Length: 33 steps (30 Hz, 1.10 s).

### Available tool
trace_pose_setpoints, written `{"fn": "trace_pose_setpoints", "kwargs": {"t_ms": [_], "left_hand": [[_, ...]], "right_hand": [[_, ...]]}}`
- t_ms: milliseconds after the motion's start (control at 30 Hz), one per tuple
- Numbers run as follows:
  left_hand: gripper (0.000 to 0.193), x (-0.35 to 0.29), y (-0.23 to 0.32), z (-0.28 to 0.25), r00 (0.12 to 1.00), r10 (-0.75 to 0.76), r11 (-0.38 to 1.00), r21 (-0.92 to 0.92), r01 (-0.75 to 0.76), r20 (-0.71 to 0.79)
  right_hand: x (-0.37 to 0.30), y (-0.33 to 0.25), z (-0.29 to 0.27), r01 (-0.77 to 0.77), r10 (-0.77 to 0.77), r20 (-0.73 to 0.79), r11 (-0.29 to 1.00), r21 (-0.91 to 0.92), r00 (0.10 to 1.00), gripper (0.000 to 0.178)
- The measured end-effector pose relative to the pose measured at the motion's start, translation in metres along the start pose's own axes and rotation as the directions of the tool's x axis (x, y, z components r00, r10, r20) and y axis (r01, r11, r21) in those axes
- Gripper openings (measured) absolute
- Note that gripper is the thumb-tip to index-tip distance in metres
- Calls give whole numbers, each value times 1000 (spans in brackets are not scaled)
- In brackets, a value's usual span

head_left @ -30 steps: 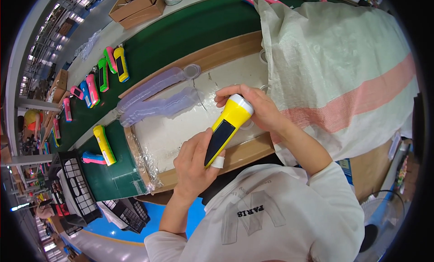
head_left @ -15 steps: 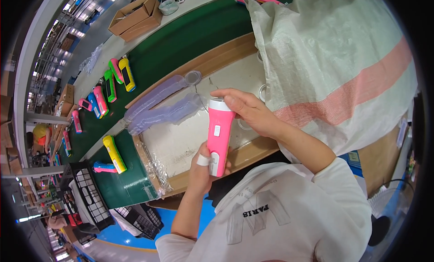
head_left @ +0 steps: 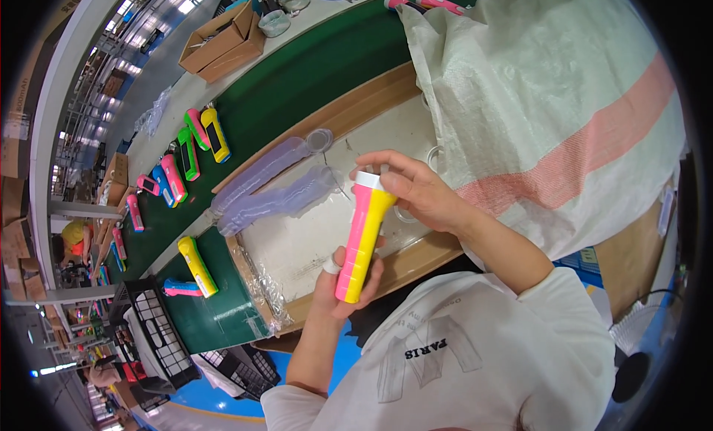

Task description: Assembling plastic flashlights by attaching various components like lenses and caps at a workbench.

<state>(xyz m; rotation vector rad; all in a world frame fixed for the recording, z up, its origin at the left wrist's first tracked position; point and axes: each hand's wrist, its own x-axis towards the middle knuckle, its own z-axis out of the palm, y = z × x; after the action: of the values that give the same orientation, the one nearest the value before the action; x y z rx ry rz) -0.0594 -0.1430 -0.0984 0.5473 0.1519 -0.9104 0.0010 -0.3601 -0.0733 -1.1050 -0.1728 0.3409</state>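
Note:
A flashlight (head_left: 360, 241) with a pink half, a yellow half and a white head ring is held nearly upright, head end away from me. My left hand (head_left: 343, 286) wraps round its lower end, a white band on the thumb. At the head, my right hand (head_left: 416, 189) grips the white ring with thumb and fingers. Beneath them lies a shallow cardboard tray (head_left: 304, 251) with a pale bottom. Two stacks of clear round lenses (head_left: 260, 167) rest in the tray, left of the flashlight.
A white woven sack (head_left: 535, 119) with a red stripe covers the tray's right end. Several coloured flashlights (head_left: 217, 136) lie on the green belt at left, a yellow one (head_left: 196, 266) nearer. An open cardboard box (head_left: 223, 41) stands behind; a black crate (head_left: 158, 334) is at lower left.
The flashlight has turned about its length: its pink switch side has swung out of sight, and the pink-yellow seam now faces up. Both hands stay on it. The whole view has shifted slightly.

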Motion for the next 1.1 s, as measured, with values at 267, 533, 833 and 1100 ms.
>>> {"fn": "trace_pose_setpoints", "kwargs": {"t_ms": [267, 533, 833, 1100], "left_hand": [[51, 13, -21, 40, 921, 340, 602, 796, -60, -187], [59, -3, -46, 57, 997, 36, 999, 19, -37, 72], [46, 5, -55, 49, 902, 413, 517, 848, -119, -125], [50, 19, -3, 39, 907, 336, 554, 832, 28, -254]], "right_hand": [[2, 7, 9, 26, -35, 18, 929, 370, 999, 40], [-17, 12, 21, 9, -74, 97, 836, 549, 993, 28], [-25, 15, 15, 148, -155, -4, 934, 325, 988, 27], [-18, 9, 2, -2, -32, -246, 991, -134, 969, 39]]}}
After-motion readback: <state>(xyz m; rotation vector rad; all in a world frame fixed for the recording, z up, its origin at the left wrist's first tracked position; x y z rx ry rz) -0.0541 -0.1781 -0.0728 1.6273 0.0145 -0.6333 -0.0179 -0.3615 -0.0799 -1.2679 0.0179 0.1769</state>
